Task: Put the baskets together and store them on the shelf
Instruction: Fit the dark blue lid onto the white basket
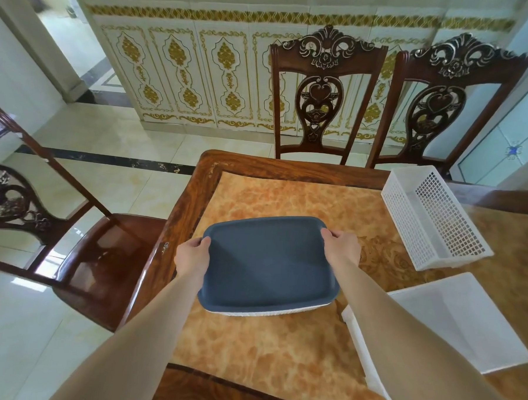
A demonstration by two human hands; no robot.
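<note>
- Baskets lay on the desk (249, 346): a solid white one (452, 319) nearest, at my right.
- Blue basket (268, 267) sat mid-desk; fingers of my left hand (192, 254) and right hand (341, 245) clamped its side rims.
- White mesh basket (433, 214) lay farthest right.

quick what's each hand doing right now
Left hand: closed on the left rim of the blue basket.
Right hand: closed on the same basket's right rim.
</note>
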